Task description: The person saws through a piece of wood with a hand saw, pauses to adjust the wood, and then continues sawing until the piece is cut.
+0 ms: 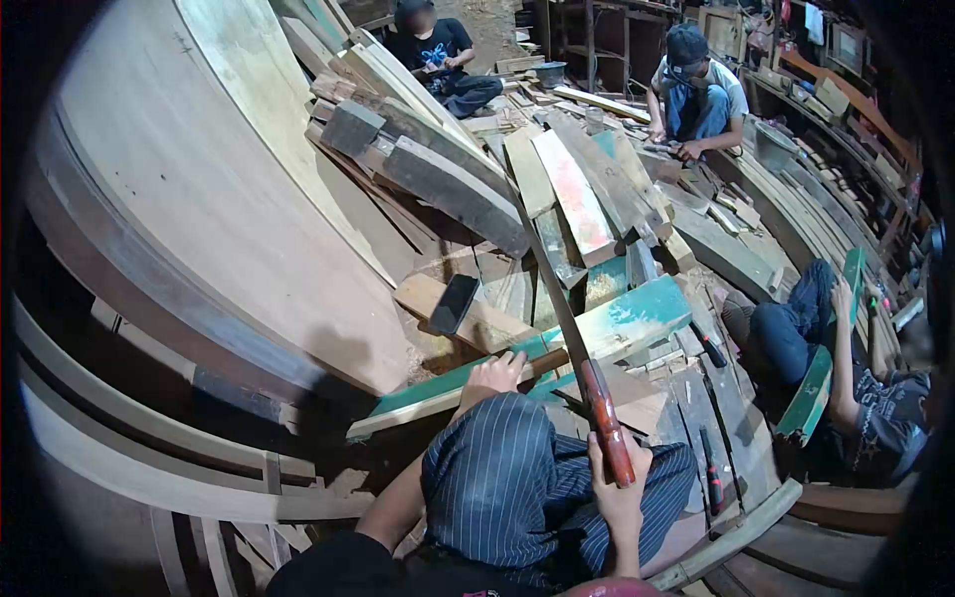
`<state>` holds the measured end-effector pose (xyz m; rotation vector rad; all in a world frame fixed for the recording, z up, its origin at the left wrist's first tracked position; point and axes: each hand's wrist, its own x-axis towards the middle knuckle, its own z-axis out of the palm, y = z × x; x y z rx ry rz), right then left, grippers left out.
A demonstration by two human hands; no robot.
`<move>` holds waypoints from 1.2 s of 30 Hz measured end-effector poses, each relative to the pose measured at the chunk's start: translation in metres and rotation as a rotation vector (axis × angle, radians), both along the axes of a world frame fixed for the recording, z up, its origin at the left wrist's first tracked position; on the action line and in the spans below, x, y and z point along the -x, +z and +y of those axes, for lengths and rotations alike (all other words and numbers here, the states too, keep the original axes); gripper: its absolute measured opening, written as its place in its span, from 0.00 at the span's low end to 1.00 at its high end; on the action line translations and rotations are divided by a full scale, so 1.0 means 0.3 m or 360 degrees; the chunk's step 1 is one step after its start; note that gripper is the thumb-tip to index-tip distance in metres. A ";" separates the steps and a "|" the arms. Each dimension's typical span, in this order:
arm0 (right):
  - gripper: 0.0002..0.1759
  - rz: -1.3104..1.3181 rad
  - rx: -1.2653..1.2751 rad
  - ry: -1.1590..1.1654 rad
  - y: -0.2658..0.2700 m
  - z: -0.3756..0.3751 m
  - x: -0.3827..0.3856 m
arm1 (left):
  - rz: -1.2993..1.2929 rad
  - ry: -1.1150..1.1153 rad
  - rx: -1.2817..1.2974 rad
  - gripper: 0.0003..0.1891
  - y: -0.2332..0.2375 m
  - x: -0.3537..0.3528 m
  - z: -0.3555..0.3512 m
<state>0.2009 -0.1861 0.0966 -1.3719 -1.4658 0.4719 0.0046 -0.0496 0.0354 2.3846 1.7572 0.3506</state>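
Observation:
My right hand [619, 488] grips the red-brown wooden handle of a handsaw [562, 289]. Its long, dark, tapering blade points up and away from me, seen nearly edge-on. My left hand [492, 375] is on a timber beam [438, 393] with green paint and a pale bare face, fingers bent over it in front of my knee. Right beside those fingers lies a short brown wooden piece [546, 364]. The beam runs diagonally across, just beyond my knees, and the saw's blade overlaps it in this view.
A black phone [455, 304] lies on a wood block. Loose planks [575, 194] and a dark beam [453, 189] crowd the floor ahead; large curved panels [229, 229] rise at left. Red-and-black tools [712, 468] lie at right. Another person [856, 388] there holds a green piece; two more sit farther back.

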 end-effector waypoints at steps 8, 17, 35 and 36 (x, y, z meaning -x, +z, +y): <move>0.12 -0.0171 -0.0045 0.0352 -0.190 -0.046 0.010 | 0.0266 0.0169 0.0308 0.16 -0.072 0.032 0.036; 0.11 -0.0174 -0.0167 0.0344 -0.186 -0.069 -0.006 | 0.0145 0.0322 0.0457 0.21 0.044 -0.005 0.007; 0.10 -0.0012 -0.0148 0.0225 -0.237 -0.185 -0.017 | 0.0091 0.0112 0.0004 0.05 -0.038 0.017 0.029; 0.11 0.0005 -0.0141 0.0225 -0.236 -0.185 -0.017 | 0.0093 0.0102 0.0005 0.05 -0.036 0.017 0.028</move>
